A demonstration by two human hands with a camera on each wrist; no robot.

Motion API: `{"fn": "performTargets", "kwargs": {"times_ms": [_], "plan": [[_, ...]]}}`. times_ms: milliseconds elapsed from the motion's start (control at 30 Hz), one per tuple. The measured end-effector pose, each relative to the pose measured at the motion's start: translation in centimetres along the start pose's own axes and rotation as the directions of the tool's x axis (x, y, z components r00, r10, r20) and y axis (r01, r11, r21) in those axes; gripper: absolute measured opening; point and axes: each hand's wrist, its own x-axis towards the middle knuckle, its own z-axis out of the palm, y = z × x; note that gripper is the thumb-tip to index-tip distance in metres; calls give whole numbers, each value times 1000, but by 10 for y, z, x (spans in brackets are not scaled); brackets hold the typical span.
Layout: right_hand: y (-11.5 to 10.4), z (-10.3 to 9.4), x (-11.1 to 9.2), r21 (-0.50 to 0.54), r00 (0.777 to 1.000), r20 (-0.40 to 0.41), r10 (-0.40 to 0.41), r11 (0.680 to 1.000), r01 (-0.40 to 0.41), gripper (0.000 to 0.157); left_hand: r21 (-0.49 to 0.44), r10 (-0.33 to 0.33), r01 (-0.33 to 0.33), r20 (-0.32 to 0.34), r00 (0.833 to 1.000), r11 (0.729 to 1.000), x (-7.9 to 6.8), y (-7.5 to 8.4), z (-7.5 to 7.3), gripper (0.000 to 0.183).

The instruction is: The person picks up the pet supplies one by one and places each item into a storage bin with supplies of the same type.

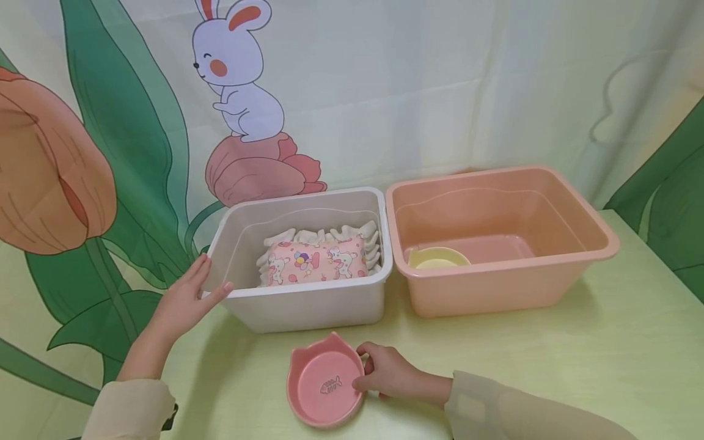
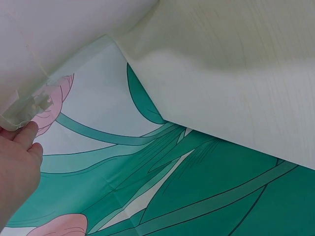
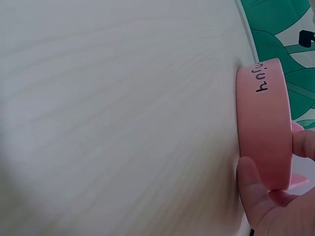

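A pink cat-eared pet bowl (image 1: pixel 321 385), with a fishbone drawn inside, is on the table in front of the white bin. My right hand (image 1: pixel 395 374) pinches its right rim. Black lettering runs along the bowl's outer wall in the right wrist view, where fingers (image 3: pixel 253 189) press against its side. At the left front corner of the white bin (image 1: pixel 308 308), my left hand (image 1: pixel 184 299) rests with extended fingers along the rim. Inside that bin lie a pink patterned pillow (image 1: pixel 318 263) and a whitish ruffled or ribbed item (image 1: pixel 368 235), partly hidden.
To the right of the white bin stands a peach bin (image 1: pixel 489 290), with a yellow bowl (image 1: pixel 440 256) inside near its front wall. Behind both hangs a curtain (image 1: pixel 385 110) printed with a rabbit and tulips. The pale green table (image 1: pixel 621 342) extends to the right.
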Motion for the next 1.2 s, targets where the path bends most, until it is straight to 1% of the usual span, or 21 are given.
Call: {"fn": "performTargets", "kwargs": {"times_ms": [167, 367, 533, 767, 967, 1200], "plan": [[0, 0, 1, -17, 1000, 1, -5, 1000, 5, 42, -2, 3, -3, -7, 1000, 1000, 0, 0, 0, 79], [-1, 0, 3, -22, 1000, 2, 9, 1000, -9, 40, -9, 7, -7, -17, 1000, 1000, -1, 0, 0, 79], [-2, 1, 3, -21, 1000, 0, 22, 1000, -22, 38, -13, 2, -2, -12, 1000, 1000, 0, -1, 0, 79], [-3, 0, 4, -7, 999, -4, 32, 999, -32, 42, -23, -12, 12, -3, 1000, 1000, -1, 0, 0, 80], [-2, 0, 6, -11, 1000, -7, 30, 999, -30, 44, -22, -9, 9, -3, 1000, 1000, -1, 0, 0, 80], [-6, 0, 5, -31, 1000, -6, 23, 999, -23, 44, -28, -12, 12, -1, 1000, 1000, 0, 0, 0, 80]]}}
